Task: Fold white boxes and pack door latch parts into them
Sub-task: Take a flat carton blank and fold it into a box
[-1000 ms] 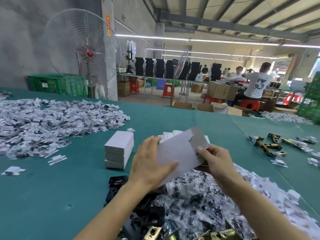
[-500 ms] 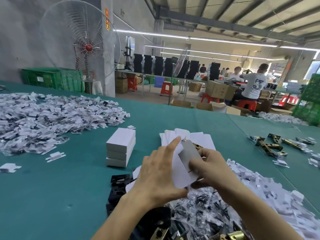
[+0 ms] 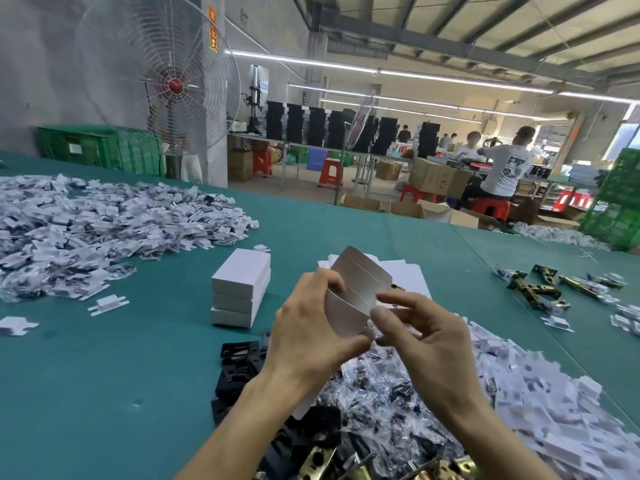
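Head view: creased white box blank [image 3: 356, 289], half-folded.

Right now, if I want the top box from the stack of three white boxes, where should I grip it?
Likely from above: pinch the top box by its two opposite side walls. It lies flat and closed on the stack, with nothing resting on top of it.

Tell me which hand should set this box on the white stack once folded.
Left, probably. The left hand grips the box blank on the side nearer the stack of white boxes; the right hand would have to cross over.
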A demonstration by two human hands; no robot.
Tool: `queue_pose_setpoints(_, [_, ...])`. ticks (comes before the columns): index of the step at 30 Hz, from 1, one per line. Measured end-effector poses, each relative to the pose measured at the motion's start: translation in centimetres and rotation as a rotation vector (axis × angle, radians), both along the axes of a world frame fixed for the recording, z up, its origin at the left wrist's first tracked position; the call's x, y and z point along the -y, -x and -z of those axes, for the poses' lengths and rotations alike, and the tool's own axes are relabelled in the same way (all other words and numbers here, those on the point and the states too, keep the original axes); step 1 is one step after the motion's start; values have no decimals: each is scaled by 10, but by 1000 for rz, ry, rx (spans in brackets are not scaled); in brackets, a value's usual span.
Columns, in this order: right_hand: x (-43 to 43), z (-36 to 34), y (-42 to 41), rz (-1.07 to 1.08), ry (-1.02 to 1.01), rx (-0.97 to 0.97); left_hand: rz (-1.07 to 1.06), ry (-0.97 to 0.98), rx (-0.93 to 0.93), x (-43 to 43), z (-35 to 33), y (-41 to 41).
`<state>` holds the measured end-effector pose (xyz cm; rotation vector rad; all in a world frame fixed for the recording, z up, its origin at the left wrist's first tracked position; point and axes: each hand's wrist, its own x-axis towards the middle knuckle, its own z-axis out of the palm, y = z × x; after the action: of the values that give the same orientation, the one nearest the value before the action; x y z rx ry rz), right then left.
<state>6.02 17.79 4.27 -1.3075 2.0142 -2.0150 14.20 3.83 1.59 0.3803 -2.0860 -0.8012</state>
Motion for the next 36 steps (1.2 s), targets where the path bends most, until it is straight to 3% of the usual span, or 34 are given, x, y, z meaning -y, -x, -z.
queue_pose_setpoints(4, [2,8,-6,-69,-104,-94,36,-42,-73,-5,-4,-2])
queue_pose_setpoints(10, [4,16,-6,-77,-187,-78,34,49,-4,-10,-6,-5])
queue_pose_setpoints(15, [2,10,-7,-84,39,-64,76,56,56,-7,-5,-5])
queue_pose_setpoints(18, [3,5,-10,-95,189,84,82,51,61,-8,-6,-5])
queue_pose_setpoints(28, [1,4,-6,-119,-7,202,71,92,88,-9,-5,-5])
queue_pose_setpoints(36, [-2,3,-7,-61,49,231,74,147,81,-11,-7,-4])
